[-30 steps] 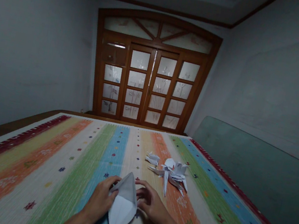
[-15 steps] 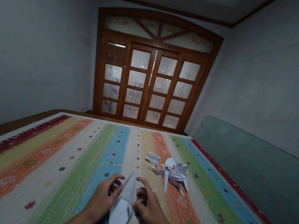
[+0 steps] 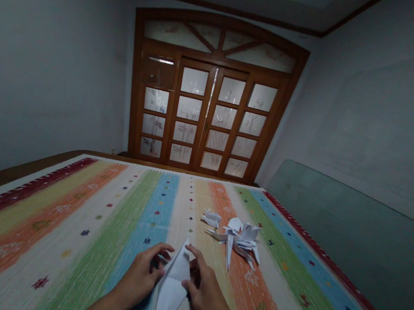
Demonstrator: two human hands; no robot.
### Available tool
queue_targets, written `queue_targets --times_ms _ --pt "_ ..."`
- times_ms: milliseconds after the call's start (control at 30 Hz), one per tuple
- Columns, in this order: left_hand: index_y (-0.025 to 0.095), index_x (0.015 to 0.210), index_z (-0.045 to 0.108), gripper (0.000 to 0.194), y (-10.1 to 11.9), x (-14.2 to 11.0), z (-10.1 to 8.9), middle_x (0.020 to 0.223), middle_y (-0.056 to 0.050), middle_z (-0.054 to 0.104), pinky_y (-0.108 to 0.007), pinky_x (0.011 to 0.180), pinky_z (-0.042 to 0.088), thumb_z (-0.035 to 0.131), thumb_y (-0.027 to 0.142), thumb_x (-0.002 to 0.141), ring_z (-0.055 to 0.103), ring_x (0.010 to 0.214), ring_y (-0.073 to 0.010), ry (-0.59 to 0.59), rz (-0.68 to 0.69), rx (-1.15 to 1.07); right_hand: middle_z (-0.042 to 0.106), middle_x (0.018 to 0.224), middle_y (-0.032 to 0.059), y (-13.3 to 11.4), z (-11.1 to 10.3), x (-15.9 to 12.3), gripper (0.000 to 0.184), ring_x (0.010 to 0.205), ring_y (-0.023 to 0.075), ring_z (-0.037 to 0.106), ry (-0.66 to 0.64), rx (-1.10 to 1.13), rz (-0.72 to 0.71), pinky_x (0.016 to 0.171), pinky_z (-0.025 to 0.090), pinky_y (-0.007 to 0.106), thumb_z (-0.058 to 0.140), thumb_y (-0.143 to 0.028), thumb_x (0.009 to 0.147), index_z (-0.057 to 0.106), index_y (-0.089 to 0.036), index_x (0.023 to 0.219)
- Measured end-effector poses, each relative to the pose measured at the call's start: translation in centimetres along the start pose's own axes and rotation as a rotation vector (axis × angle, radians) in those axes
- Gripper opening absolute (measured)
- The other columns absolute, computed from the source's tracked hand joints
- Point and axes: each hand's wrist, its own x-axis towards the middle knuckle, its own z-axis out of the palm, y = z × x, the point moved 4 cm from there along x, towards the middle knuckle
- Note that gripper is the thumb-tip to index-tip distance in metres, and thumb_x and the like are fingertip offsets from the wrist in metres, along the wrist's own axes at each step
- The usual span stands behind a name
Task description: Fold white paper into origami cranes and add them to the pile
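Narrower than a moment earlier: the folded white paper (image 3: 172, 289), its sides drawn in, long point aimed down toward the person. Narrow two-handed grip on it, left hand (image 3: 139, 276) at the left edge, right hand (image 3: 205, 295) at the right, fingers closing on the folds. Paper over a rainbow-striped woven rug (image 3: 70, 238), contact unclear. Just beyond the right hand, a spiky origami figure (image 3: 236, 239) on the rug, a smaller folded paper piece (image 3: 211, 219) beside it. Far ahead, glazed wooden doors (image 3: 205, 117).
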Motion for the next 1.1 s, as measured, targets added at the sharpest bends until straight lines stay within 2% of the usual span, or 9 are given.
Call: queue_targets --times_ms 133,233,333,533,733,767,967,1100 --pt "0.021 0.121 0.064 0.055 -0.3 -0.2 -0.2 0.102 -0.006 0.071 -0.039 0.096 0.045 0.061 0.010 0.067 0.064 0.100 -0.0244 -0.007 0.027 0.141 0.063 0.096 0.0039 -0.4 -0.1 -0.3 0.068 0.083 0.0203 0.057 -0.010 -0.040 0.002 0.079 0.043 0.032 0.058 -0.009 0.075 0.050 -0.022 0.141" --pt "0.021 0.125 0.062 0.059 -0.4 -0.2 -0.2 0.092 -0.003 0.069 -0.038 0.094 0.044 0.058 0.009 0.067 0.064 0.095 -0.0238 -0.026 0.037 0.186 0.065 0.106 0.0072 -0.5 -0.3 -0.4 0.058 0.094 0.0243 0.059 -0.002 -0.056 -0.003 0.087 0.044 0.035 0.060 -0.013 0.077 0.056 -0.021 0.134" --pt "0.021 0.124 0.062 0.058 -0.4 -0.1 0.1 0.085 0.000 0.067 -0.035 0.088 0.045 0.057 0.008 0.067 0.064 0.088 -0.0222 -0.047 0.029 0.163 0.066 0.106 0.0061 -0.4 -0.3 -0.5 0.050 0.097 0.0248 0.059 0.002 -0.049 -0.019 0.088 0.045 0.034 0.061 -0.013 0.077 0.060 -0.023 0.127" --pt "0.019 0.107 0.069 0.035 0.1 -0.2 0.2 0.079 0.000 0.066 -0.032 0.079 0.045 0.059 0.014 0.073 0.063 0.079 -0.0217 -0.076 0.014 0.138 0.064 0.099 0.0033 -0.2 0.0 -0.6 0.040 0.090 0.0207 0.058 0.030 -0.056 -0.056 0.081 0.043 0.029 0.058 -0.010 0.076 0.055 -0.022 0.114" --pt "0.019 0.079 0.068 0.003 0.1 -0.2 0.4 0.081 -0.003 0.066 -0.034 0.082 0.042 0.068 0.019 0.077 0.059 0.086 -0.0242 -0.074 0.090 0.354 0.057 0.088 -0.0003 0.1 0.3 -0.6 0.027 0.079 0.0171 0.051 0.006 -0.069 -0.084 0.072 0.037 0.028 0.055 -0.009 0.076 0.049 -0.022 0.099" --pt "0.019 0.076 0.067 0.003 0.1 -0.2 0.5 0.081 -0.003 0.065 -0.034 0.082 0.042 0.069 0.020 0.077 0.059 0.088 -0.0244 -0.078 0.096 0.378 0.055 0.086 -0.0012 0.1 0.3 -0.6 0.026 0.077 0.0164 0.050 -0.001 -0.065 -0.089 0.071 0.036 0.027 0.055 -0.009 0.076 0.048 -0.022 0.096" --pt "0.020 0.070 0.059 0.013 0.0 -0.3 0.8 0.082 -0.001 0.061 -0.033 0.080 0.041 0.068 0.018 0.081 0.057 0.088 -0.0231 -0.090 0.091 0.428 0.050 0.079 -0.0043 -0.6 0.5 -0.4 0.027 0.073 0.0147 0.047 -0.012 -0.017 -0.072 0.067 0.033 0.026 0.055 -0.008 0.073 0.043 -0.023 0.092" --pt "0.020 0.072 0.057 0.014 0.0 -0.3 1.0 0.083 -0.002 0.062 -0.032 0.078 0.040 0.065 0.018 0.083 0.057 0.086 -0.0231 -0.112 0.092 0.461 0.049 0.076 -0.0063 -0.6 0.7 -0.2 0.040 0.069 0.0143 0.047 -0.027 0.045 -0.030 0.064 0.032 0.025 0.057 -0.008 0.070 0.045 -0.023 0.105"
